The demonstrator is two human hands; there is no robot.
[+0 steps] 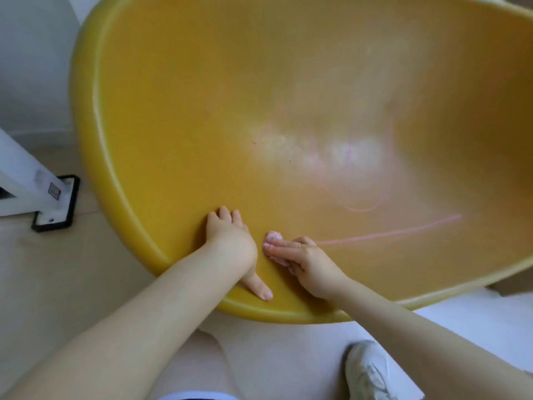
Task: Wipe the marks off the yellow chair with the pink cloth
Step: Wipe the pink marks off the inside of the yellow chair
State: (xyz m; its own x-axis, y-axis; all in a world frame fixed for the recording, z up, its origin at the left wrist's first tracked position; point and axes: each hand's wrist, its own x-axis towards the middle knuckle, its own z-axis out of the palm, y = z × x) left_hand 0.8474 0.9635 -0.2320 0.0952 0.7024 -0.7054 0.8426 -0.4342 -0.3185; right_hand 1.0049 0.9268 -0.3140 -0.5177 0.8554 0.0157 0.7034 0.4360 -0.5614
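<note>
The yellow chair (pixel 202 111) fills most of the view, its broad moulded seat tipped toward the camera with the rounded rim running down the left side and along the near edge. Pink marks (pixel 389 232) cross the seat: one long, faint line running right from the cloth, a looping curve above it, and paler smears in the glare near the middle.

To the left, on the pale wooden floor (pixel 43 269), stands a white furniture leg (pixel 20 183) on a black-edged foot plate (pixel 57 203), close to the chair's rim but not touching it. Below the chair, a white sneaker (pixel 369 370) shows at the bottom right. Nothing lies on the seat between the hands and the marks.

The left hand (pixel 230 241) rests flat on the seat near the front rim, fingers spread and pointing away, the thumb stretched back along the near edge; its grip is open and holds nothing, only bracing on the chair. The right hand (pixel 302 261), a ring on one finger, lies just beside it, fingers extended leftward and pressed down on the pink cloth (pixel 273 237), a small bunched wad pinned against the seat at the left end of the long line. The cloth shows only at the fingertips and under the fingers. Both forearms are bare and reach in from the bottom.
</note>
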